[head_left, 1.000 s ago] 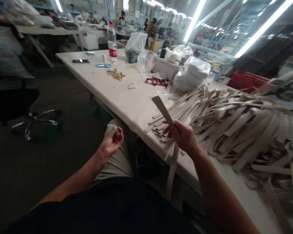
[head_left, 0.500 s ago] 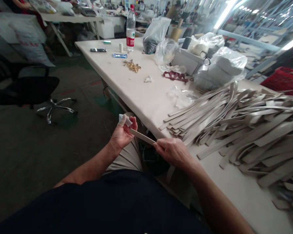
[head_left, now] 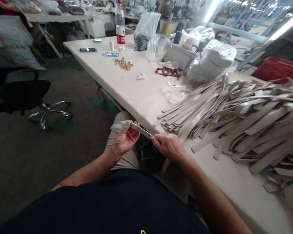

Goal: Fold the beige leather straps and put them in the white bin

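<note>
A narrow beige strap [head_left: 143, 131] runs between my two hands, over my lap beside the table edge. My right hand [head_left: 170, 147] is closed round its nearer end, knuckles up. My left hand [head_left: 126, 140] is palm up, its thumb and fingers pinching the far end. A thin white piece [head_left: 116, 126], cloth or paper, sticks out to the left past that thumb; its material is not clear. To the right, a big heap of similar beige straps [head_left: 236, 117] lies on the table, some of them curled.
On the table [head_left: 134, 91] are gold metal fittings [head_left: 124, 64], a water bottle [head_left: 120, 29], a phone [head_left: 88, 49], a dark red strip [head_left: 168, 72] and plastic bags [head_left: 213, 58]. An office chair [head_left: 26, 94] stands left; a red crate [head_left: 277, 70] is at far right.
My left hand has turned and opened out slightly, and the white piece now extends further left, beyond the thumb. Both hands still hold the strap. The whole view has shifted a little.
</note>
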Demonstrator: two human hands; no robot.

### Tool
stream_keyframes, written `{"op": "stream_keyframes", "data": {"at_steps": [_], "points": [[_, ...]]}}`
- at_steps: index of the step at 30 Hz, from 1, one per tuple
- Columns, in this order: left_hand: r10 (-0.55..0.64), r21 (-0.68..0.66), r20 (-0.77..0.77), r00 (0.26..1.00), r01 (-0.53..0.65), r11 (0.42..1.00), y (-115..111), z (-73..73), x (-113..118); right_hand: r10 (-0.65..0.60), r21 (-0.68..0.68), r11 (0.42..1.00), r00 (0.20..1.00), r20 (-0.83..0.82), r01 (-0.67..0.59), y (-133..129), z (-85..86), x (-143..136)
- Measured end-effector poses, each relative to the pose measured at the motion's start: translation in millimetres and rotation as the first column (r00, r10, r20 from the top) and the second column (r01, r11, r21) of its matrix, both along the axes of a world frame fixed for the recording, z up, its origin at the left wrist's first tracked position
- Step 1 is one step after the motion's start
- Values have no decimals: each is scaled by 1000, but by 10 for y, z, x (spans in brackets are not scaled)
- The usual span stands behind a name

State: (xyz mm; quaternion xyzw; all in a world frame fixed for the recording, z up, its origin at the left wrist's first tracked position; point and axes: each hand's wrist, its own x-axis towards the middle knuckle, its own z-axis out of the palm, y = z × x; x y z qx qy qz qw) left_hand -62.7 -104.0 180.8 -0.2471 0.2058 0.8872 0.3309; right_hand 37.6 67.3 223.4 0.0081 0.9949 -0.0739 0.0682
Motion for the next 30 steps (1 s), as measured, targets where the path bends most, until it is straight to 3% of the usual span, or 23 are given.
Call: {"op": "stream_keyframes", "data": {"at_steps": [7,10,12,15,17,19,20,22,25,27,30], "points": [[-251,-115,-126,960,237,965,204,-203,426,2,6,1000,999,-39,-2,7,-124,74],[-297,-176,-165,940,269,947,273,-245,490,55,-35,998,987,-150,-61,91,-209,193],[-294,-208,-163,942,258,943,303,-237,490,110,-75,986,925,-365,-147,146,-257,329],[-292,-233,-127,948,258,938,332,-197,484,172,-40,965,737,-653,-261,204,-333,604],[-311,-237,-105,945,280,930,347,-152,490,249,29,947,672,-697,-320,238,-396,807],[-324,-232,-79,943,298,926,360,-88,495,262,42,944,665,-699,-328,289,-465,990],[-320,-225,-57,946,300,927,366,-48,494,193,-3,961,672,-715,-278,325,-500,1064],[-306,-208,-7,952,298,932,383,44,483,-93,-197,977,654,-751,-87,406,-563,1163],[-308,-148,11,951,306,940,447,200,461,-482,-462,864,591,-647,199,485,-640,1161],[-310,-102,1,951,308,946,525,303,463,-565,-484,816,614,-552,316,475,-679,1080],[-318,-42,6,948,318,947,662,435,495,-614,-498,778,637,-467,384,406,-717,934]]}}
